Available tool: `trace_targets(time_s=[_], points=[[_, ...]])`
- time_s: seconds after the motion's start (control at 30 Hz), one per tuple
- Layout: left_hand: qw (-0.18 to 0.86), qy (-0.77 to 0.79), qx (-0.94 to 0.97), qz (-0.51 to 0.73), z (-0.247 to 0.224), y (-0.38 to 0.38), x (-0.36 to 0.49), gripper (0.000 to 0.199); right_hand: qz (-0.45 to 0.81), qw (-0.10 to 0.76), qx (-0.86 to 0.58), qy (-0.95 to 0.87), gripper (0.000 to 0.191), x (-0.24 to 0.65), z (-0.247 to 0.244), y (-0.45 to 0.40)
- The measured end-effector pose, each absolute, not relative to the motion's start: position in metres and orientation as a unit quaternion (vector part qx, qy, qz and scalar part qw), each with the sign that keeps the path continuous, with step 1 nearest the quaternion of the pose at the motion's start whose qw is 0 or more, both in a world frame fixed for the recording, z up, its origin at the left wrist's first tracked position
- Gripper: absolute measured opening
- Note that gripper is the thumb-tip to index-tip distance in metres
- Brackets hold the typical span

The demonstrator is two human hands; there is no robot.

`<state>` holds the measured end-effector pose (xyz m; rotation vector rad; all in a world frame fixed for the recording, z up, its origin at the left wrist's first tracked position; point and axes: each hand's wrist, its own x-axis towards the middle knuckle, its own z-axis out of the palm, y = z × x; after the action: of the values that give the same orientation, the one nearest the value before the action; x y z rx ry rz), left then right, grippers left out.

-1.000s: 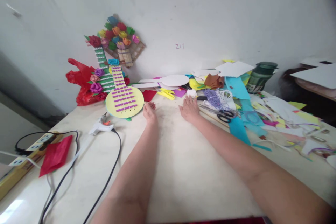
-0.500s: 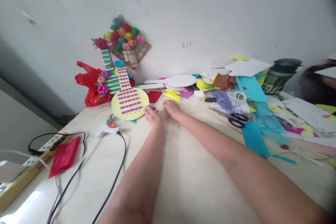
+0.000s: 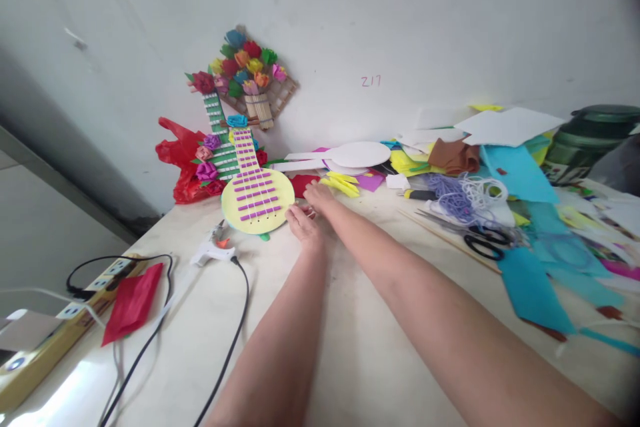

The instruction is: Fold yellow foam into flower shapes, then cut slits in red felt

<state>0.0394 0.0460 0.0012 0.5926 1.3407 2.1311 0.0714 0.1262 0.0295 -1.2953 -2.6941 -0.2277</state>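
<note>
A yellow paper guitar (image 3: 285, 200) with purple bars and white strings leans upright at the back left. Beside its lower right edge is my left hand (image 3: 303, 223), palm turned inward and fingers loosely apart. Its fingertips reach the rim, though I cannot tell whether they press on it. My right hand (image 3: 319, 195) lies just behind and to the right, fingers bent and drawn together. Whatever its fingertips hold, if anything, is too small to make out. Red paper (image 3: 303, 184) shows behind that hand, and folded yellow strips (image 3: 341, 184) lie to its right.
A white glue gun (image 3: 213, 252) with a black cord lies at left, near a power strip (image 3: 65, 340) and red crepe paper (image 3: 134, 303). On the right are scissors (image 3: 483, 241), purple yarn (image 3: 450, 197), blue paper (image 3: 537, 290) and a green bottle (image 3: 575, 147). Paper flowers (image 3: 245, 63) stand against the wall.
My right hand has moved left, closer to my left hand and the guitar's edge. The view has turned slightly, so the whole scene sits further right.
</note>
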Motion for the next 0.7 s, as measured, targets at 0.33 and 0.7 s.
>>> trace_targets(time_s=[0.33, 0.7], points=[[0.293, 0.49, 0.224, 0.79, -0.003, 0.051, 0.038, 0.031, -0.013, 0.171, -0.508, -0.844, 0.034, 0.08, 0.024, 0.139], [0.43, 0.438, 0.192, 0.766, 0.004, 0.054, 0.033, 0.026, 0.06, 0.3, -0.494, -0.814, 0.034, 0.105, 0.02, 0.116]])
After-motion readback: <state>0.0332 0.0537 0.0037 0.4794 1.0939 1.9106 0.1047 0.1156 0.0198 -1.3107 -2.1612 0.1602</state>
